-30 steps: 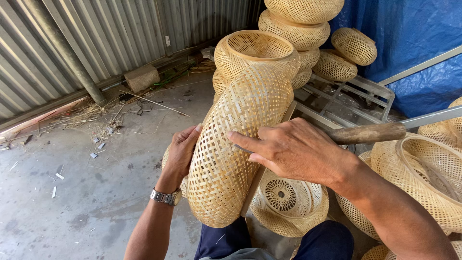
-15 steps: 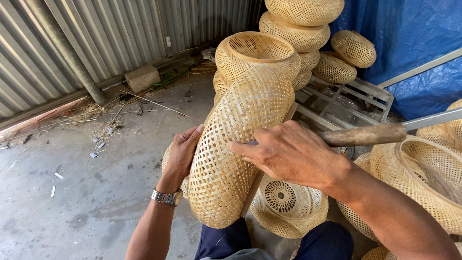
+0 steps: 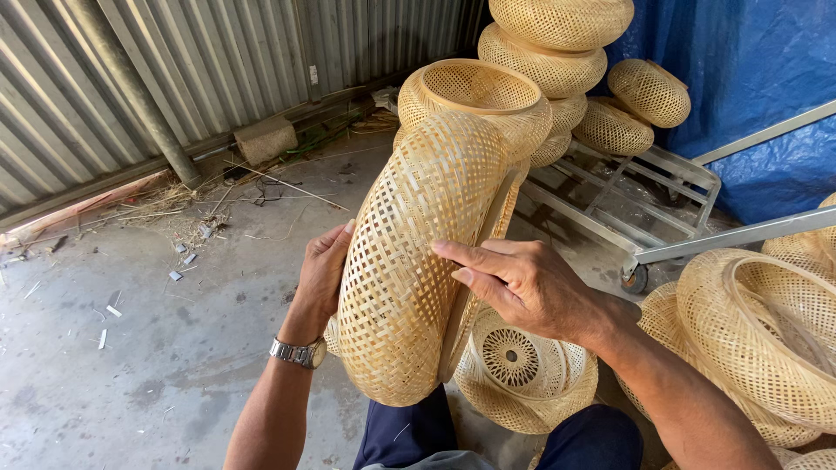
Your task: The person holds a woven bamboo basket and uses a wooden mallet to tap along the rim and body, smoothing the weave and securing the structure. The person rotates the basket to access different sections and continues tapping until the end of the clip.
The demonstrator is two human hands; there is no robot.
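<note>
The left hand (image 3: 324, 270) lay flat and open against the far side of a woven bamboo basket (image 3: 418, 261), palm pressing its wall, a metal wristwatch (image 3: 298, 352) on that wrist. The right hand (image 3: 527, 283) rested on the near side at about three o'clock from the basket's middle, fingers extended and lying along its rim rather than closed around it. The basket stood on edge at the centre of the view, above the person's knees, held between the two palms. By the look of it, the work in hand was turning and checking the weave; any further turn would call for steady pressure from both palms. A second basket (image 3: 522, 370) lay at five o'clock, a stack of baskets (image 3: 557, 52) rose at one o'clock, and the concrete floor (image 3: 131, 365) spread toward nine o'clock.
</note>
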